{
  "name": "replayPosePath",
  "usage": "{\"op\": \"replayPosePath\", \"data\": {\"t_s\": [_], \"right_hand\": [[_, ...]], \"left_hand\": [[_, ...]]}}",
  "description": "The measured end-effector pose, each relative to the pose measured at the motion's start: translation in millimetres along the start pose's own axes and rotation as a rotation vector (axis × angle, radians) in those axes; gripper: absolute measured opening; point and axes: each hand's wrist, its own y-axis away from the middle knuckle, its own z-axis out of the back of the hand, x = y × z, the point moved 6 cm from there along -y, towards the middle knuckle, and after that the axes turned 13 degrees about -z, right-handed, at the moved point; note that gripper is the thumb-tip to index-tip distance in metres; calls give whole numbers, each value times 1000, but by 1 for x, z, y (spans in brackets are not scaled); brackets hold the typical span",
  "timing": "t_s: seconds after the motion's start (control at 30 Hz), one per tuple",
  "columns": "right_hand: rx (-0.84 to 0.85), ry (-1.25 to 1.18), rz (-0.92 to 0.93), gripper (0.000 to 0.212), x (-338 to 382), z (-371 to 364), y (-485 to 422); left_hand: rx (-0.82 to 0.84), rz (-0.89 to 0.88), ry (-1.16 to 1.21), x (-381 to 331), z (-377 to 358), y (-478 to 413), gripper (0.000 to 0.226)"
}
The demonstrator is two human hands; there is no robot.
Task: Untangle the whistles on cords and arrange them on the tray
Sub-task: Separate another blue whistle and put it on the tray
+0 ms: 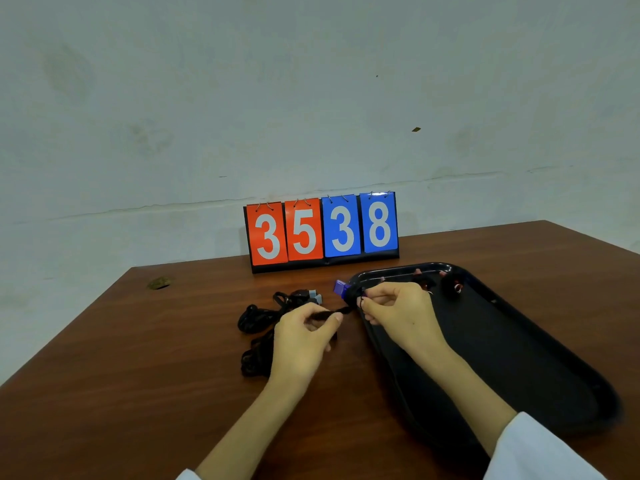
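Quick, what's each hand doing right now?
Left hand: pinching the black cord.
Right hand: pinching the same cord near the blue whistle.

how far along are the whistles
Done: a red-trimmed whistle bundle lies at the far end of the tray. In hand: left hand and right hand pinch the black cord by the purple whistle. Left: the cord tangle with grey whistles on the table.

Evenly, softly lit and rather dim, with a cool grey-green cast across the wall (311, 81) in the upper half of the frame and only faint shadows on the brown table (138, 375). Dull sheen along the far rim of the black tray (398, 271) right of centre, too dark within for detail. Bowed by the wide lens toward the edges, soft and smeared at lower right around the white sleeve (540, 452).
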Motion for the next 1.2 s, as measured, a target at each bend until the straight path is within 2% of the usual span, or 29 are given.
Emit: {"op": "replayPosePath", "data": {"t_s": [0.23,0.47,0.6,0.9,1.2], "right_hand": [[-111,219,250,15,11,-5,11],[-126,324,423,20,21,-12,22],[-129,374,494,19,25,-16,28],[-160,473,601,12,28,-21,33],[-157,468,664,14,25,-26,35]], "left_hand": [[-149,-251,-108,-18,8,3,9],[-195,-93,131,-12,11,3,7],[-216,-67,190,-9,15,0,26],[-207,-78,157,-8,12,1,21],[-189,-66,-1,-1,14,-3,17]]}}
